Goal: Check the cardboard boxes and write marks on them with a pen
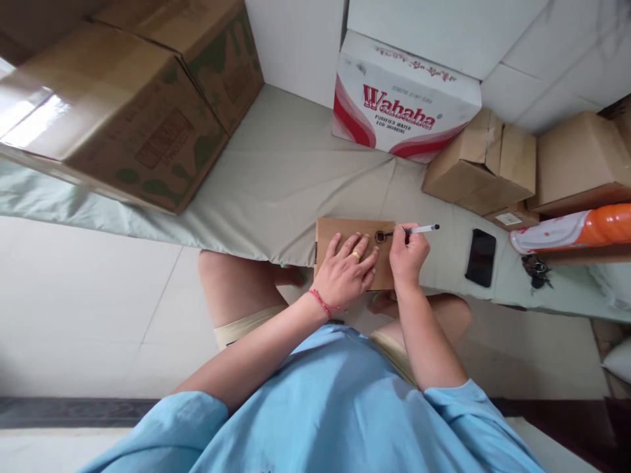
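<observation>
A small brown cardboard box [340,228] lies at the front edge of the cloth-covered surface, partly over my lap. My left hand [348,266] rests flat on its top with the fingers spread, a ring on one finger and a red string at the wrist. On the box's upper right is a small dark round mark [380,237], perhaps a drawing or a hole. My right hand [409,253] is closed around a pen [422,229] with a clear barrel and dark end. The pen's tip points left, at the edge of the mark.
Large cartons [148,131] stand at the left, and a white and red water carton [404,98] at the back. Smaller boxes [486,161] are on the right. A black phone [480,257], keys [536,270] and an orange and white cylinder [576,228] lie right of me.
</observation>
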Tool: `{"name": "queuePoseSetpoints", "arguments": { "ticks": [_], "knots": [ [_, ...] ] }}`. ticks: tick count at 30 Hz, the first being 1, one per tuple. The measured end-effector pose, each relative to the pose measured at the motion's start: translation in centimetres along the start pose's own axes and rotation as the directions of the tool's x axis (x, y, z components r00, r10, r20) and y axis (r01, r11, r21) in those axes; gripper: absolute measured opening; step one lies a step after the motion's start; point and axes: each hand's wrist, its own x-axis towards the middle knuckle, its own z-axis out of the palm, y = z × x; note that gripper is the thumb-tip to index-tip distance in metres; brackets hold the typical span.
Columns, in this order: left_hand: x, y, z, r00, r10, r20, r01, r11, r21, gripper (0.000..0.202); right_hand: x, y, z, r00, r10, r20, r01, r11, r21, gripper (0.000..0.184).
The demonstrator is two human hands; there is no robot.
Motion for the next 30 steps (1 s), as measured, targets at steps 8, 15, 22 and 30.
{"name": "queuePoseSetpoints", "arguments": {
  "ticks": [8,15,22,30],
  "knots": [
    [-0.04,-0.02,0.05,1.0,0.003,-0.005,-0.003,1.0,0.011,0.043,-0.03,0.01,-0.12,1.0,0.008,-0.008,-0.008,1.0,-0.007,0.023],
    [-0.07,-0.08,0.05,1.0,0.017,-0.019,-0.016,0.999,0.033,0.043,-0.04,-0.01,-0.14,1.0,0.007,-0.018,-0.008,1.0,-0.024,0.024],
    [-0.1,-0.12,0.25,0.999,0.022,-0.025,-0.021,0.999,0.024,0.044,-0.13,0.21,-0.28,1.0,0.019,-0.017,-0.019,1.0,-0.024,0.023],
    [-0.06,-0.06,0.15,1.0,0.012,-0.011,-0.011,1.0,0.01,0.045,-0.34,-0.07,-0.41,1.0,0.0,0.003,0.0,0.999,-0.04,0.022]
  ]
}}
